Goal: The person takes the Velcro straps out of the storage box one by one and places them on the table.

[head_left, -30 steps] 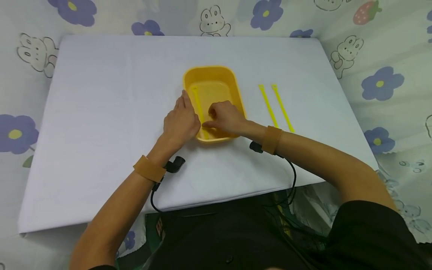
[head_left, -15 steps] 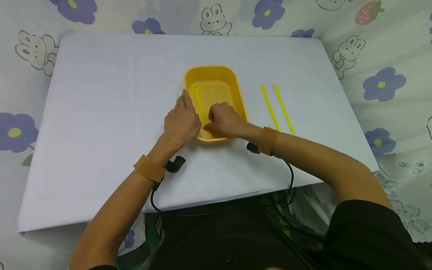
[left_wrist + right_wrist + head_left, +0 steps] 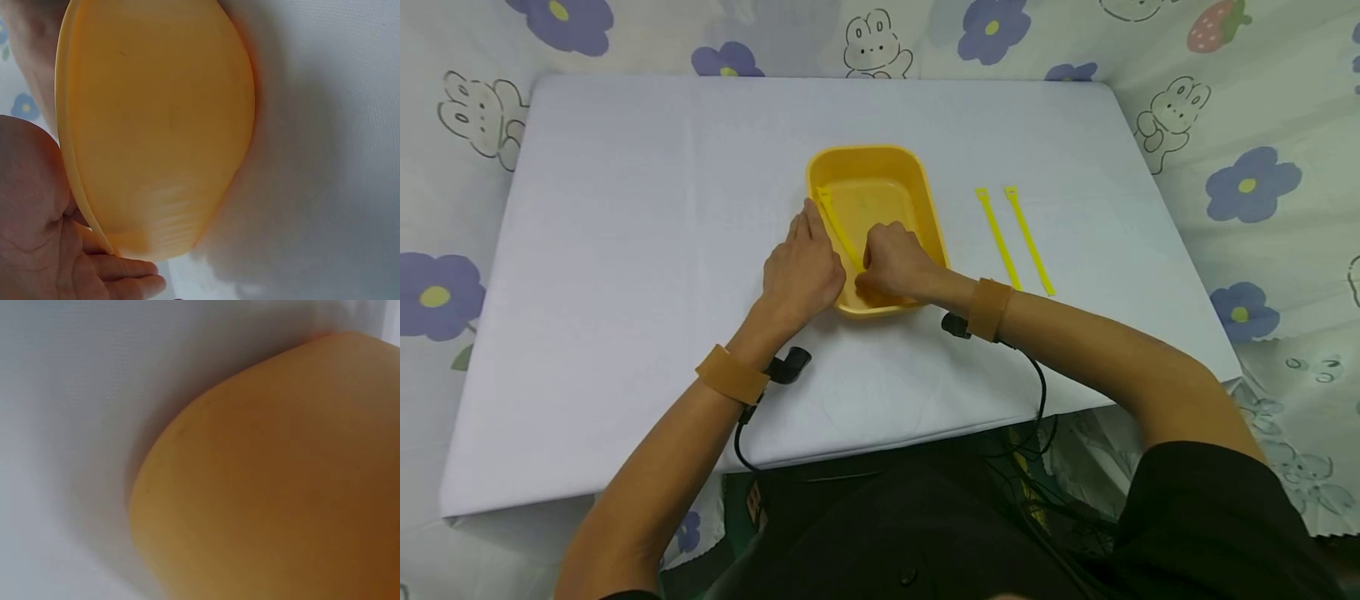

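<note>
A yellow rectangular tray (image 3: pixel 876 150) stands on the white table. Along its left rim lies my left hand (image 3: pixel 803 262), its fingers straight; in the left wrist view the palm and fingers (image 3: pixel 134 284) are against the rim. My right hand (image 3: pixel 895 262) is inside the tray with curled fingers, pinching the near end of a thin yellow strap (image 3: pixel 842 231). The strap's wider slotted end leans at the tray's left wall. The pinching fingertips are hidden under the hand. Only the tray's outer wall (image 3: pixel 269 475) shows in the right wrist view.
Two similar yellow straps (image 3: pixel 997 237) lie side by side on the table (image 3: pixel 647 208), right of the tray; the right forearm passes close by their near ends. Wrist cameras (image 3: pixel 790 365) with black cables hang from both wrist bands.
My right hand has taken hold of the strap's near end, its fingers curling tighter. The strap's far end has moved left and toward the tray wall. My left hand has stayed put.
</note>
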The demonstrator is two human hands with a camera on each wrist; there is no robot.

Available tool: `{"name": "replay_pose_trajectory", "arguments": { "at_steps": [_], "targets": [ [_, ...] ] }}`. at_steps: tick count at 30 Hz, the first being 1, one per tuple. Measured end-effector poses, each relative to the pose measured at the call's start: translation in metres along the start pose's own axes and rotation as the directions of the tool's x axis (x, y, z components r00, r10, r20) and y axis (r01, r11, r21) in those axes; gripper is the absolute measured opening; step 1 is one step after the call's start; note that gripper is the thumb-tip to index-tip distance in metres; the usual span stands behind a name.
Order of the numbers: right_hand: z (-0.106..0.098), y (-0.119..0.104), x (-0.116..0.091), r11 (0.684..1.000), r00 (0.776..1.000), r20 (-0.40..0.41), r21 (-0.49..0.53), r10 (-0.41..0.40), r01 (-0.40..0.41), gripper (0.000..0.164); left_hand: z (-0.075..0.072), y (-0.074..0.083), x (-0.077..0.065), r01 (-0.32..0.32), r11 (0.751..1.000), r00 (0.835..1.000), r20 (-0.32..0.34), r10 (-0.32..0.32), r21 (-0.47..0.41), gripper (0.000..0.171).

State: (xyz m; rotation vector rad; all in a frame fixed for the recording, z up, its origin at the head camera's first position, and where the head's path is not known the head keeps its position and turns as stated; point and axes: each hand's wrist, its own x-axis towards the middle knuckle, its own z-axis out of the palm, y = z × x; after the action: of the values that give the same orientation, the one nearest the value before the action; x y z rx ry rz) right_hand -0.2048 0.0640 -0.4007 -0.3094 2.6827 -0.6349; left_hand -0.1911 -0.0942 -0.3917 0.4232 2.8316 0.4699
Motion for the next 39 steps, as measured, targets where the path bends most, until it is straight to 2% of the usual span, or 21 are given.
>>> {"name": "replay_pose_trajectory", "arguments": {
  "at_steps": [4,9,16,20,24,28,39],
  "targets": [
    [-0.001,-0.001,0.000,1.000,1.000,0.003,-0.013,0.019,-0.019,0.041,0.001,-0.001,0.000,-0.007,1.000,1.000,-0.005,0.007,0.002,0.070],
    [-0.002,0.000,0.001,1.000,1.000,-0.012,-0.031,0.003,-0.003,0.041,0.001,-0.001,0.001,-0.009,1.000,1.000,-0.007,0.009,0.005,0.070],
    [-0.004,0.004,0.001,1.000,1.000,0.003,-0.022,0.014,-0.014,0.036,0.000,0.002,0.002,-0.005,1.000,1.000,-0.008,0.005,0.005,0.070],
    [-0.006,0.007,-0.002,1.000,1.000,-0.004,-0.023,-0.011,0.011,0.031,-0.001,0.002,0.002,0.006,1.000,1.000,0.005,-0.006,0.004,0.071],
    [-0.009,0.010,-0.006,0.996,0.996,-0.064,-0.059,-0.070,0.066,0.029,0.000,0.002,0.002,0.018,1.000,1.000,0.016,-0.018,0.005,0.072],
    [-0.014,0.013,-0.011,0.989,0.982,-0.143,-0.096,-0.124,0.111,0.031,0.000,0.004,0.002,0.024,1.000,1.000,0.014,-0.024,0.006,0.073],
    [-0.033,0.018,-0.029,0.991,0.964,-0.233,-0.068,-0.129,0.116,0.024,0.003,0.010,0.002,0.045,0.999,0.999,-0.005,-0.045,0.008,0.071]
  ]
}}
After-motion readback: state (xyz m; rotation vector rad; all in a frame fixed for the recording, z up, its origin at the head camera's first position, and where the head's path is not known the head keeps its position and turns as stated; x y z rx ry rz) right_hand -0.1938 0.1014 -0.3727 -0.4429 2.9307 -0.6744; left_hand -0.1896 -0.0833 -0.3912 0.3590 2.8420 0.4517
